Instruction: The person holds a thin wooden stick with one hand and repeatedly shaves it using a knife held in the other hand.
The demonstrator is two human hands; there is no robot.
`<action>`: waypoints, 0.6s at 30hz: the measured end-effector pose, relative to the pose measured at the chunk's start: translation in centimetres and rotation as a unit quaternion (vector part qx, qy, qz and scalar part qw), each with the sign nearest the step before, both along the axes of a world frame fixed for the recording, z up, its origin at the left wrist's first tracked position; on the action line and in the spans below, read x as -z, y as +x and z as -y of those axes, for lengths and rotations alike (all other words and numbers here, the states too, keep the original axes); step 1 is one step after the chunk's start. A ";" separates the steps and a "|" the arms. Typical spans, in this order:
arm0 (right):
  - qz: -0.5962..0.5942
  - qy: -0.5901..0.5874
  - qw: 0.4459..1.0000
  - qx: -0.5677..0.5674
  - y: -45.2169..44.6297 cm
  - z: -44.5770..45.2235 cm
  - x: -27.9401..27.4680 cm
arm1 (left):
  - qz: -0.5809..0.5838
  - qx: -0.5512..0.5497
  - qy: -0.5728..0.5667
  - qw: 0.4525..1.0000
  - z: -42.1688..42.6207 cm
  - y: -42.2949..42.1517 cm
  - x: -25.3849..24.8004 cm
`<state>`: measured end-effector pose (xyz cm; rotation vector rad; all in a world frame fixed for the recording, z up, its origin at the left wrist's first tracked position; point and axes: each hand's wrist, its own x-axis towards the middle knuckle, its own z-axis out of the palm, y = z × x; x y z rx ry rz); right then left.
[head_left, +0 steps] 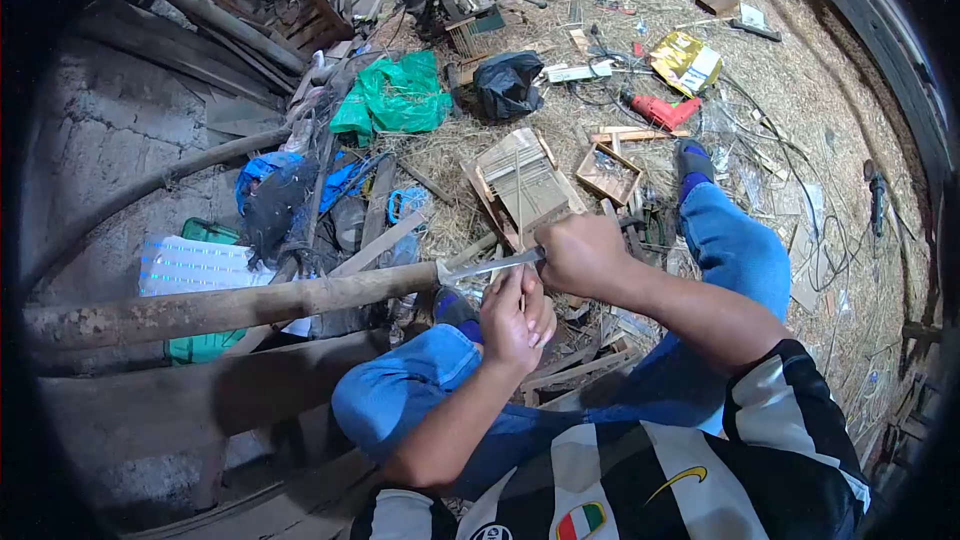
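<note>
My right hand (582, 252) is closed around the handle of a knife, and its blade (490, 267) points left. The blade's tip reaches the cut end of a thick wooden pole (240, 308); whether it touches is unclear. Just below the blade, my left hand (515, 320) pinches a thin wooden stick (519, 195) that stands up past the blade. Blade and stick cross close to my left fingertips. Beyond my hands lies a wooden frame with a bundle of thin sticks (525, 185) on it.
A small wooden box (609, 174), a red power drill (662, 110), a black bag (507, 85) and a green plastic bag (393, 95) lie on the straw-covered floor. Cords run at the right, near an angle grinder (876, 198). A patterned white sheet (200, 267) is at left.
</note>
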<state>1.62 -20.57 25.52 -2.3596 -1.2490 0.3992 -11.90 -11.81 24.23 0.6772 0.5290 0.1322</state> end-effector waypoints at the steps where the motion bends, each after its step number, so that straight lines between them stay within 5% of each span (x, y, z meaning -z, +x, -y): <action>1: 0.000 0.000 1.000 0.003 0.1 0.0 0.1 | 0.000 0.003 0.000 1.000 0.1 0.1 0.0; 13: 0.017 -0.082 0.996 0.004 3.0 -0.9 2.7 | 0.001 -0.001 -0.071 0.997 0.5 0.0 1.3; 18: 0.020 -0.117 0.987 0.105 7.0 -1.1 4.8 | -0.013 0.011 -0.083 0.996 1.4 -0.9 1.6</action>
